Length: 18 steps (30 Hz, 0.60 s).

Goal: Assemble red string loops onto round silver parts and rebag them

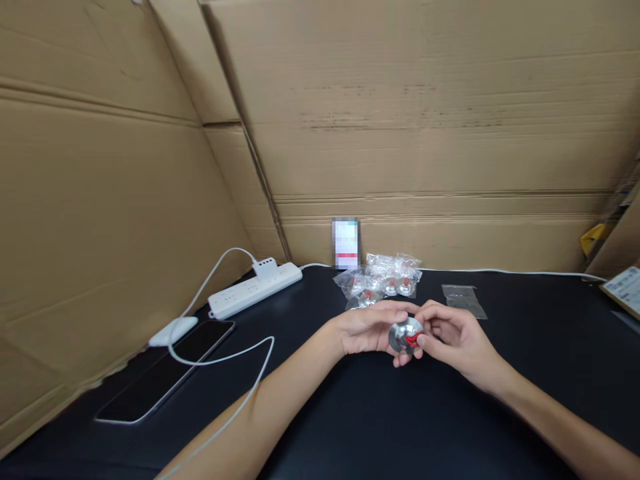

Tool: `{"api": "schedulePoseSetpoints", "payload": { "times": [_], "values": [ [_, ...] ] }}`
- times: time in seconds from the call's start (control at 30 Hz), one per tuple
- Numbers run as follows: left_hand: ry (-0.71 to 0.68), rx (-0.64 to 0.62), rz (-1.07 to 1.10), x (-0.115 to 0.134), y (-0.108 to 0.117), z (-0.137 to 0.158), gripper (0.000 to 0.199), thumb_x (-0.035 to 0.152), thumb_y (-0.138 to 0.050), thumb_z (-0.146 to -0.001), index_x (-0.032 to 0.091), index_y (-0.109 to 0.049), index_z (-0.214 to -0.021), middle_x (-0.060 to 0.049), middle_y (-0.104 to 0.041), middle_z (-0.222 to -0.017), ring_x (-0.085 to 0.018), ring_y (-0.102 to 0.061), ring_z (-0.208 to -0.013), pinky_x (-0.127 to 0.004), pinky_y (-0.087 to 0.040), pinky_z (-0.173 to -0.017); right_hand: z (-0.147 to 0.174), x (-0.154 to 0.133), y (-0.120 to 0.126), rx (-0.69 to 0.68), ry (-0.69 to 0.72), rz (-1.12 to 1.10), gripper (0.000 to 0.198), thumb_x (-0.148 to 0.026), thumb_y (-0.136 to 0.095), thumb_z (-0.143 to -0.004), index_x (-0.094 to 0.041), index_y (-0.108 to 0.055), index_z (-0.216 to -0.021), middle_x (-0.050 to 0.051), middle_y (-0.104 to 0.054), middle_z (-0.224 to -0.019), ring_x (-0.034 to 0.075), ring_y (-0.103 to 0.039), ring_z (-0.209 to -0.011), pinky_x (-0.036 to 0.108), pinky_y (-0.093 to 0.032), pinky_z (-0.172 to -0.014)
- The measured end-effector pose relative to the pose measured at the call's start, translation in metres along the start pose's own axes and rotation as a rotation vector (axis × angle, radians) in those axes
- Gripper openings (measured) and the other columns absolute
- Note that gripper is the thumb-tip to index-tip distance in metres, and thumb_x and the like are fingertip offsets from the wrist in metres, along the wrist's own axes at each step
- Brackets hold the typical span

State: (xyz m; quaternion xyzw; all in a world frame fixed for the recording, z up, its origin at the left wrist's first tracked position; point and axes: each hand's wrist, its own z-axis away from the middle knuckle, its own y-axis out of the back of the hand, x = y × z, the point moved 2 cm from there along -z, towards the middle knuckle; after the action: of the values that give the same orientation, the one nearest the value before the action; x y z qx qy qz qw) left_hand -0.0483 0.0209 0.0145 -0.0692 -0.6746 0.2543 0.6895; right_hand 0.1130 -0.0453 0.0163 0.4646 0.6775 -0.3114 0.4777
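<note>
In front of me, above the black table, a small silver metal cymbal (pixel 399 336) with a red cord (pixel 412 339) at its middle faces up toward the camera. My left hand (pixel 371 325) cradles it from the left, thumb on the upper edge and fingertips showing below. With thumb and bent fingers, my right hand (pixel 453 337) pinches the cord at the cymbal's right side. Just beyond my hands lie several similar silver pieces with red cords in clear plastic bags (pixel 383 279). A flat clear bag (pixel 464 301) rests behind my right hand.
Cardboard walls (pixel 425 147) enclose the black table (pixel 360 420). A blurred-out upright screen (pixel 346 244) leans at the back. On the left are a white power strip (pixel 255 291), a tablet-like device (pixel 167 373) and a white cable (pixel 220 361) that crosses my left forearm. A labelled box (pixel 625 290) stands far right.
</note>
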Motion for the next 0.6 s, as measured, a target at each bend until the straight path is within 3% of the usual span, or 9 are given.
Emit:
{"api": "schedulePoseSetpoints", "payload": {
  "times": [0.23, 0.5, 0.6],
  "values": [
    [-0.016, -0.015, 0.002, -0.0013, -0.0031, -0.002, 0.052, 0.041, -0.064, -0.082, 0.013, -0.047, -0.123, -0.015, -0.067, -0.09, -0.021, -0.066, -0.069, -0.028, -0.047, -0.057, -0.0001, 0.0031, -0.0033, -0.004, -0.111, -0.188, 0.017, -0.03, -0.068, -0.082, -0.018, -0.06, -0.09, 0.002, -0.061, -0.078, 0.016, -0.065, -0.066, 0.036, -0.054, -0.072],
    [-0.036, 0.064, 0.03, 0.0017, -0.0057, -0.0023, 0.045, 0.041, -0.057, -0.088, 0.012, -0.05, -0.121, -0.014, -0.066, -0.088, -0.018, -0.063, -0.067, -0.029, -0.047, -0.06, -0.0001, -0.0061, 0.0011, -0.013, -0.035, 0.096, 0.015, -0.033, -0.054, -0.093, -0.019, -0.054, -0.087, 0.001, -0.059, -0.079, 0.014, -0.06, -0.074, 0.031, -0.05, -0.075],
    [-0.032, 0.112, 0.082, 0.0005, -0.0046, -0.0042, 0.039, 0.04, -0.053, -0.09, 0.011, -0.052, -0.116, -0.014, -0.066, -0.086, -0.017, -0.062, -0.066, -0.028, -0.045, -0.06, -0.0015, -0.005, 0.0029, -0.003, -0.03, 0.109, 0.018, -0.034, -0.051, -0.094, -0.019, -0.053, -0.085, 0.0, -0.058, -0.077, 0.013, -0.058, -0.073, 0.028, -0.048, -0.073]
  ]
}}
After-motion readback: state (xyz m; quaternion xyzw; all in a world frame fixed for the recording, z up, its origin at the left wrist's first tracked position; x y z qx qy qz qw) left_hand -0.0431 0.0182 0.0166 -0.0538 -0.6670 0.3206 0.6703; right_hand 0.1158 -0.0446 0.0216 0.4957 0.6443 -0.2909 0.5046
